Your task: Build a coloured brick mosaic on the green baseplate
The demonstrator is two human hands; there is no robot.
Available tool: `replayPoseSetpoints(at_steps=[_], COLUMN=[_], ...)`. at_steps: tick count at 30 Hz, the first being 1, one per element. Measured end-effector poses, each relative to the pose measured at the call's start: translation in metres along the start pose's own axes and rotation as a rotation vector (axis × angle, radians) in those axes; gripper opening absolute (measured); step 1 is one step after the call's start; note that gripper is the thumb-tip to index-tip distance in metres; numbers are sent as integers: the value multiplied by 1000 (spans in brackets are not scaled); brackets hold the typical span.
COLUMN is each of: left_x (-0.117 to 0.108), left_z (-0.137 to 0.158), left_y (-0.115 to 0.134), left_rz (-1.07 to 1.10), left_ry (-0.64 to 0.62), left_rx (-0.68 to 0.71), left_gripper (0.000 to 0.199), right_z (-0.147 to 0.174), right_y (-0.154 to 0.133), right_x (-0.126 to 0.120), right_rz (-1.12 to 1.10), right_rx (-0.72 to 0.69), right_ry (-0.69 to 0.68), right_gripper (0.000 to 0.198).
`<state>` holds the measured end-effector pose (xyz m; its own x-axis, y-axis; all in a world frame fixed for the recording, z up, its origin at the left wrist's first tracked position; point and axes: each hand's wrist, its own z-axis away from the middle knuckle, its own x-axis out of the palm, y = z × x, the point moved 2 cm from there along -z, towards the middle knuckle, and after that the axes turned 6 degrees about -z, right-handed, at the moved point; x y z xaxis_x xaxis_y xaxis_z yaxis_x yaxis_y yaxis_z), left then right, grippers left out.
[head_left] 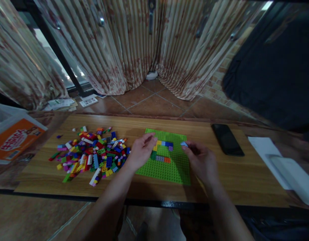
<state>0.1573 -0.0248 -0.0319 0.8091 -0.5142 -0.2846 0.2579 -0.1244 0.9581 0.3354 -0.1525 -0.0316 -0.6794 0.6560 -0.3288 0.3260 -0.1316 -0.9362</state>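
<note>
A green studded baseplate (167, 174) lies on the wooden table. On it, a row of yellow, light blue and dark blue bricks (167, 144) has a purple brick (171, 148) beside it. Nearer to me runs a row of green, grey and orange bricks (160, 158). My right hand (201, 160) pinches a small light blue brick (184, 144) above the plate's right side. My left hand (142, 150) is over the plate's left edge, fingers curled, next to the yellow bricks; whatever its fingertips hold, if anything, is hidden.
A large heap of mixed bricks (94, 154) spreads left of the plate. To the right lie a black phone (227, 139), a white sheet (267, 160) and a white case-like object (295, 179). An orange and white box (18, 137) stands at far left. Striped curtains (124, 50) hang behind the table.
</note>
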Motion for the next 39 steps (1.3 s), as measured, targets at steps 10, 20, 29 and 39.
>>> replayPoseSetpoints(at_steps=[10, 20, 29, 39], left_x=[-12, -10, -9, -9], left_z=[2, 11, 11, 11], left_y=[-9, 4, 3, 0], left_rz=[-369, -516, -577, -566], left_ry=[-99, -253, -266, -272], left_rx=[-4, 46, 65, 68], left_gripper=[42, 71, 72, 70], right_z=[-1, -2, -2, 0], right_y=[2, 3, 3, 3], right_x=[-5, -3, 0, 2], right_rz=[146, 255, 287, 306], right_rx=[38, 12, 7, 8], right_ry=[-51, -75, -97, -115], right_gripper=[33, 33, 40, 39])
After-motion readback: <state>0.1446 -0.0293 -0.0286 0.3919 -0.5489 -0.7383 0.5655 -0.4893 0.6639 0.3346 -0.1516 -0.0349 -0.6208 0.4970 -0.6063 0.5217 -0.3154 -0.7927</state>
